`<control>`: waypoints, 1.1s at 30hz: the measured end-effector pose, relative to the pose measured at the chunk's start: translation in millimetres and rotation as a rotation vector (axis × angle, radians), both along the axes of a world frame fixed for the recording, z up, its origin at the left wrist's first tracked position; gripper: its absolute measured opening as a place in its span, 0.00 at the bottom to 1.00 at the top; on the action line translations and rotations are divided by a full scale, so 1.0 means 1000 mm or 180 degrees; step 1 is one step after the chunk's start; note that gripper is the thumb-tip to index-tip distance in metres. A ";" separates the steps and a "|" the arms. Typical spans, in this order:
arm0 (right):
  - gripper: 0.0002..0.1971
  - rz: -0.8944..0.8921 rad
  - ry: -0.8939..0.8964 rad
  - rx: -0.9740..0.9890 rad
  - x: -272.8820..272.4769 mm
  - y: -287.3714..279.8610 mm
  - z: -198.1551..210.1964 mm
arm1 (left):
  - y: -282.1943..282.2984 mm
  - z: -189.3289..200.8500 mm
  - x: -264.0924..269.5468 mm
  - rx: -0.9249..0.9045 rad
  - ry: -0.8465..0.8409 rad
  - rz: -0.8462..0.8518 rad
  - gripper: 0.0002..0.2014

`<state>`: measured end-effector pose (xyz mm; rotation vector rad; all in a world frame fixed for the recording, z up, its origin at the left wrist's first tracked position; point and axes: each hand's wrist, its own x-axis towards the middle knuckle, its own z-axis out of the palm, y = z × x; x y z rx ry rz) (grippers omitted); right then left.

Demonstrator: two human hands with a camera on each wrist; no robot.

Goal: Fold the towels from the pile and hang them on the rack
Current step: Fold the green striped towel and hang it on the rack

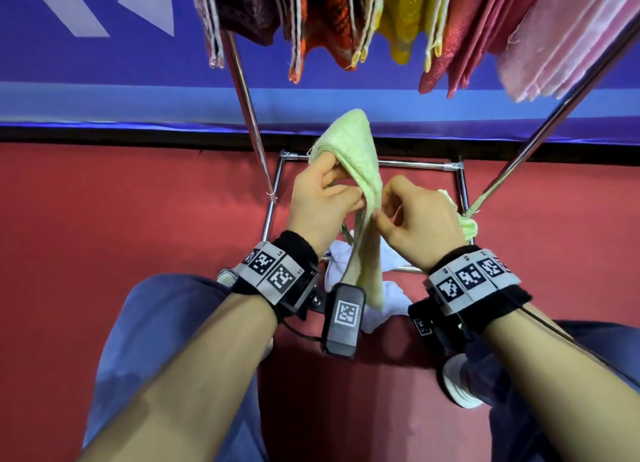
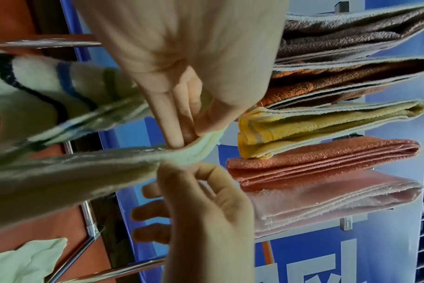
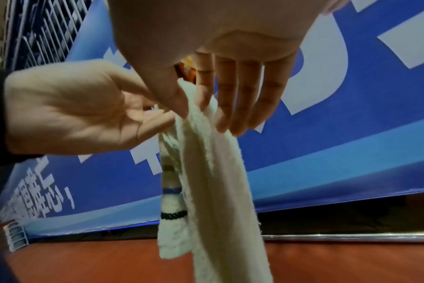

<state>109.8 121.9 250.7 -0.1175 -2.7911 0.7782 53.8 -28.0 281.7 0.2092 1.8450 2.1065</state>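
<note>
A red floor point(image 1: 121, 253) fills the lower two thirds of the head view, and a blue banner with white lettering point(image 1: 86, 63) runs across the top. A chrome rack point(image 1: 247, 115) stands in the centre: its slanted poles rise towards the upper edge, and its base frame lies on the floor. Folded towels point(image 1: 398, 21) in maroon, orange, yellow, red and pink hang side by side along the top of the frame. White and pale green cloths of the pile point(image 1: 381, 305) lie inside the base frame, just below the hands.

Both forearms reach up from the lower corners and meet mid-frame. The left hand point(image 1: 318, 205) has its fingers tucked into the upper fold of a pale green towel point(image 1: 353, 156), thumb pressed against the cloth. The right hand point(image 1: 415, 219) pinches the towel's edge just beside it, thumb against forefinger, other fingers loosely curled. The towel peaks above the hands and hangs down between the wrists; coloured stripes show near one end in the right wrist view.
</note>
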 end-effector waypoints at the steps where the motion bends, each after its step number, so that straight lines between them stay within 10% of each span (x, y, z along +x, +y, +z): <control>1: 0.10 -0.0052 -0.0034 0.0028 0.000 0.001 -0.002 | 0.000 0.001 0.001 0.0022 0.0017 -0.0020 0.16; 33: 0.14 -0.0148 0.0189 0.0519 0.002 -0.005 0.002 | 0.001 0.007 0.005 -0.0268 0.0213 -0.0033 0.20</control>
